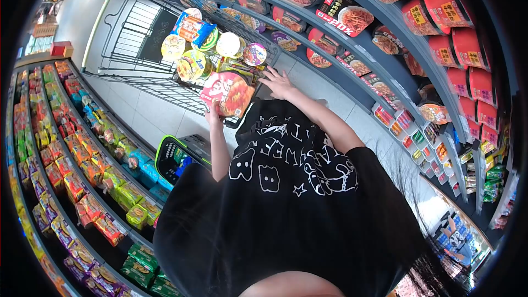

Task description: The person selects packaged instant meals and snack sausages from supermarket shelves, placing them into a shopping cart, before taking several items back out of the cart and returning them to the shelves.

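Note:
My left hand (214, 111) grips the lower left edge of a red food box (230, 92) with a picture of a dish on it. The box is tilted over the near end of the shopping cart (159, 82). My right hand (276, 83) is spread beside the cart's near right corner, with nothing in it; whether it touches the rim I cannot tell. Inside the cart are several instant noodle cups, among them a yellow-green cup (191, 66), a white-lidded cup (228, 44) and a purple cup (254, 54). An orange and blue packet (193, 28) lies on top of them.
Shelves of boxed and bowl meals (341, 14) curve along the right. On the left, a long shelf (82, 148) holds rows of bright snack packets. A green-rimmed black basket (165, 157) is left of my body. Another person (455, 239) is at the far lower right.

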Demonstrator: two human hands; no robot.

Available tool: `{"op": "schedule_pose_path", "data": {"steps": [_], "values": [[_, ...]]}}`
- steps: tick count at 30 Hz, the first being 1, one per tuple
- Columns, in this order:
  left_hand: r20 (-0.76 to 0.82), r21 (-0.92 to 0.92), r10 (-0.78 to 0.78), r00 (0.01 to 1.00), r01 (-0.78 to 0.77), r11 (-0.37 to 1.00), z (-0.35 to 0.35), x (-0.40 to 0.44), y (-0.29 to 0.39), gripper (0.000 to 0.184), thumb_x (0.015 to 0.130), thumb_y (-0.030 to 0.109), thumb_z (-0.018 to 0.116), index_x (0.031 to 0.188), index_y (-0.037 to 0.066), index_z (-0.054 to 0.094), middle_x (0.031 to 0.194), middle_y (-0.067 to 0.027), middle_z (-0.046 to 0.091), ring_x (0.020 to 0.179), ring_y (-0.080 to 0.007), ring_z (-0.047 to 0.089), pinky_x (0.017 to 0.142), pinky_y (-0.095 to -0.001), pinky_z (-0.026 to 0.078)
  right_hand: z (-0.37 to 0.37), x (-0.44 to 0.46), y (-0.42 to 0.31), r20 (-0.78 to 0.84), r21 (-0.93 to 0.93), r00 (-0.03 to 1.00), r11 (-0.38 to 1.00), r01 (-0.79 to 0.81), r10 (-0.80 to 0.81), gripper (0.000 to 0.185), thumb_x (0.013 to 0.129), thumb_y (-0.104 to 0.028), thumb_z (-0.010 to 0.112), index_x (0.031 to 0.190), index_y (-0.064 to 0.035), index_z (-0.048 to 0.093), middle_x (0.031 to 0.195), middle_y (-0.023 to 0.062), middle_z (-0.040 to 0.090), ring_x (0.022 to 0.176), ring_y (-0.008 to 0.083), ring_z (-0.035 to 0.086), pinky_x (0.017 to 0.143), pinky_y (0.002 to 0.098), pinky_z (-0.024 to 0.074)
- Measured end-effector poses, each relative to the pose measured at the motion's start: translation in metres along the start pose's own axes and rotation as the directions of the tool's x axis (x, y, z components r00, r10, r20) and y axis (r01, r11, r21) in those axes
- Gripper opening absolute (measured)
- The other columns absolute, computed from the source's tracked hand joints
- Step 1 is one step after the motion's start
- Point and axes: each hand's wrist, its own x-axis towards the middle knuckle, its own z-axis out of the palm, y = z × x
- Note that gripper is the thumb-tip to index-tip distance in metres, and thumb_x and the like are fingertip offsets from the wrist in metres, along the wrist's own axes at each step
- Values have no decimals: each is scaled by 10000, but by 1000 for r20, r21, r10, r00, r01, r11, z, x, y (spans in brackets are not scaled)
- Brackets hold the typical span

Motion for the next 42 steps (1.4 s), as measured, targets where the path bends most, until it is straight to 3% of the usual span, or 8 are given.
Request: {"op": "schedule_pose_path", "data": {"steps": [2,4,8,12,20,33,37,42], "values": [[-118,96,51,992,-40,995,10,-7,0,856,575,163,710,1232,-59,208,1110,-224,397,1059,-326,409,826,-426,407,-2,0,3,17,39,1000,999,-8,8,721,607,-138,668,1250,-214,351,1367,32,194,1290,210,51,965,571,176],[-162,761,746,646,-400,512,24,-20,8,895,577,131,698,1269,-40,157,1189,-270,323,1131,-375,320,917,-433,314,-1,-2,2,-15,46,1000,999,13,-12,737,604,-137,671,1257,-221,339,1373,27,177,1290,210,46,969,563,180],[312,882,817,485,-467,-60,56,-50,29,741,610,75,629,1255,29,266,1286,-278,211,1207,-410,197,962,-492,216,-1,-5,1,10,55,1000,998,19,-19,773,607,-150,674,1278,-230,299,1388,17,121,1292,207,25,972,553,195],[620,670,697,359,-704,-233,107,-64,30,569,647,92,570,1182,30,386,1268,-213,291,1219,-388,202,969,-512,190,-4,-5,0,12,72,1000,997,-1,0,781,611,-154,673,1285,-233,286,1392,13,100,1293,208,7,965,553,217],[850,505,183,495,-863,-9,169,-46,-8,400,707,113,493,1099,39,469,1060,-203,478,1016,-341,446,888,-422,354,24,17,11,-79,67,989,990,-122,127,575,743,-250,483,1280,-178,292,1380,18,174,1287,173,101,974,534,182],[873,211,427,236,-972,107,173,-22,-30,285,794,123,368,1013,11,511,951,-196,501,901,-333,479,812,-374,381,-1,-1,11,-47,255,984,954,-155,173,521,761,-215,477,1258,-152,333,1346,-11,257,1286,160,101,989,548,130],[878,239,346,330,-930,279,177,-11,-33,289,856,156,329,973,-9,534,961,-179,516,898,-307,492,804,-352,384,-15,-9,28,-95,421,963,887,-191,252,353,719,-165,518,1064,-87,522,1116,80,506,1099,234,419,900,436,336],[950,215,209,232,-971,100,177,-5,-35,342,654,-8,521,990,55,527,943,-166,445,851,-325,489,760,-372,408,-40,-24,106,-539,754,459,647,-111,707,261,681,-37,500,923,-68,590,931,136,590,871,293,560,755,359,445]]}}
